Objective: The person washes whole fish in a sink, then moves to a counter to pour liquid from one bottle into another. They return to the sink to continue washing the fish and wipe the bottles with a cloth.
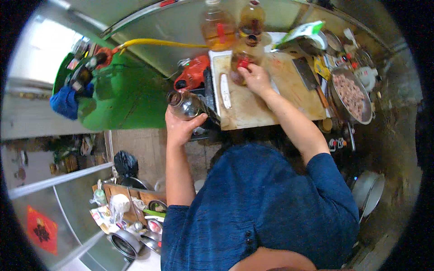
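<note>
My left hand (183, 127) is closed around a dark plastic bottle (190, 108), tilted with its uncapped mouth towards the upper left, over the gap left of the board. My right hand (256, 78) grips the red handle of a large clear plastic jug (249, 52) with a dark round opening on top; it is at the far part of the worn cutting board (284, 95). How much the jug holds I cannot tell. A white-handled utensil (225, 91) lies at the board's left edge. A cleaver (305, 73) with a wooden handle lies on its right side.
Two oil jugs (217, 30) (252, 18) stand behind the board. A metal pan (365, 117) of cut meat sits at the right. Left are a red plastic bag (196, 73), a green surface (125, 98) and a yellow hose (162, 42).
</note>
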`<state>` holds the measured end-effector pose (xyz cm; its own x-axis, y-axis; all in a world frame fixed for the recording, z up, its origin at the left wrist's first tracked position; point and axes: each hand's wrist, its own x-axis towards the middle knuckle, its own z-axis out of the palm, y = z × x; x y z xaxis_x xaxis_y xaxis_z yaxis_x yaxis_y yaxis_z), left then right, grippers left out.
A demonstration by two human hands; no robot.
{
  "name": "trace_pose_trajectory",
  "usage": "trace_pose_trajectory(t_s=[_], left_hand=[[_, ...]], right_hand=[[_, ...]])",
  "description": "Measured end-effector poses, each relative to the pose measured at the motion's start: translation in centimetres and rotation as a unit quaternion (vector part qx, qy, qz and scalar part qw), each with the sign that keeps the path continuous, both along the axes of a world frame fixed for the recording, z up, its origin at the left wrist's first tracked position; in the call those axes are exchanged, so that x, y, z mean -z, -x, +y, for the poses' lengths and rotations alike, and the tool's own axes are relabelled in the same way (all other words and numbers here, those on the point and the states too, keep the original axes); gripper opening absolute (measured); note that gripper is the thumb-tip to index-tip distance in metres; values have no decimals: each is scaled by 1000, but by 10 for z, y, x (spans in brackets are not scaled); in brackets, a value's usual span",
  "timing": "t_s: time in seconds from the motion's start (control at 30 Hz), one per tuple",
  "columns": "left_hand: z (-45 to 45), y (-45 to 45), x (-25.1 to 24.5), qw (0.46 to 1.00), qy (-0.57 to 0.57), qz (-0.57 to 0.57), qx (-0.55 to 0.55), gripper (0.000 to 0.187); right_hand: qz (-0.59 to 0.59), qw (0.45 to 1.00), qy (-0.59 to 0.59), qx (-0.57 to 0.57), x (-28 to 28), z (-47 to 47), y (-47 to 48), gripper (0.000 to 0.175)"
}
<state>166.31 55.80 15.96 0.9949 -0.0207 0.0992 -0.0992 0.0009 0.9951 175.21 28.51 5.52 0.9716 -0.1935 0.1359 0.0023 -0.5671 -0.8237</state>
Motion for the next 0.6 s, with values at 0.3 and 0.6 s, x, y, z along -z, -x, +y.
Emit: trace_pose_trajectory(t_s=[0.3, 0.6], left_hand=[[-72, 8, 70, 990, -123, -11, 66, 75], [-97, 14, 112, 981, -173, -3, 90, 72]], right_hand=[[4, 994, 55, 91, 23, -66, 93, 32], [300, 890, 322, 120, 80, -184, 158, 31]])
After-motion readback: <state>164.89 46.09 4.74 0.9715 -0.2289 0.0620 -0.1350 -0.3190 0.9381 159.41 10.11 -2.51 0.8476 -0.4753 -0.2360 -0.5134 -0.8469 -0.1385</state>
